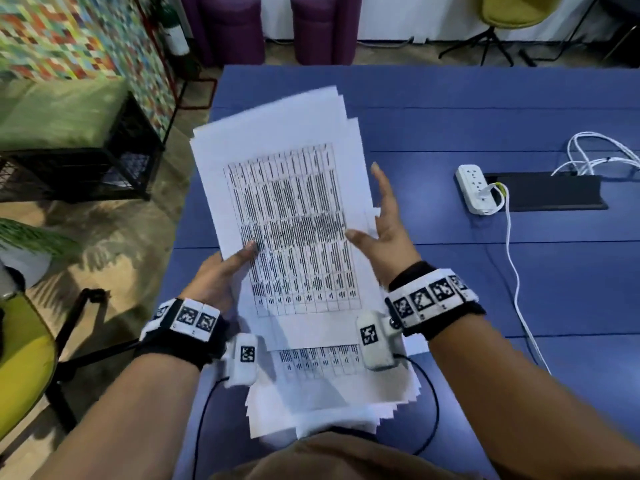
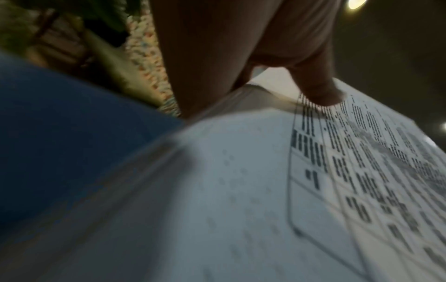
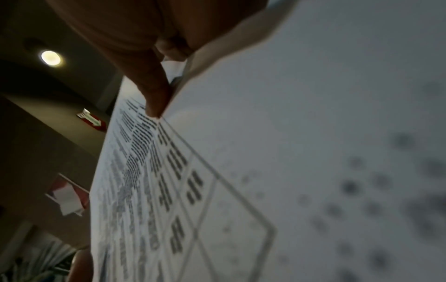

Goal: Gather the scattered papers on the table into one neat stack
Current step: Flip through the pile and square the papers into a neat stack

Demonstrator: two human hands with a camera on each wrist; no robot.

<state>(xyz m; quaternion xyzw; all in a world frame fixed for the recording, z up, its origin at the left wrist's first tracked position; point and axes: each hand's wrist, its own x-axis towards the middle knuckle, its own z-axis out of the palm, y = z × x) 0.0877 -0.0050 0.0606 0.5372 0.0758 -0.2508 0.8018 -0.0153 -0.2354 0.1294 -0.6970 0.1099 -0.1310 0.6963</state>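
Observation:
Both hands hold a loose bundle of white papers (image 1: 287,188) with a printed table on top, lifted over the blue table (image 1: 450,116); its sheets are fanned unevenly at the far end. My left hand (image 1: 235,261) grips the bundle's left edge, thumb (image 2: 316,89) on top and fingers hidden beneath. On the right edge, my right hand (image 1: 377,230) pinches it with the thumb (image 3: 149,95) on the printed face and the fingers stretched along the edge and behind. A second, ragged pile of papers (image 1: 322,386) lies on the table close to my body, under my wrists.
A white power strip (image 1: 474,188) with a white cable (image 1: 512,265) lies at the right beside a black tray (image 1: 547,192). A yellow chair (image 1: 20,358) stands left of the table, and a green bench (image 1: 69,133) stands further back.

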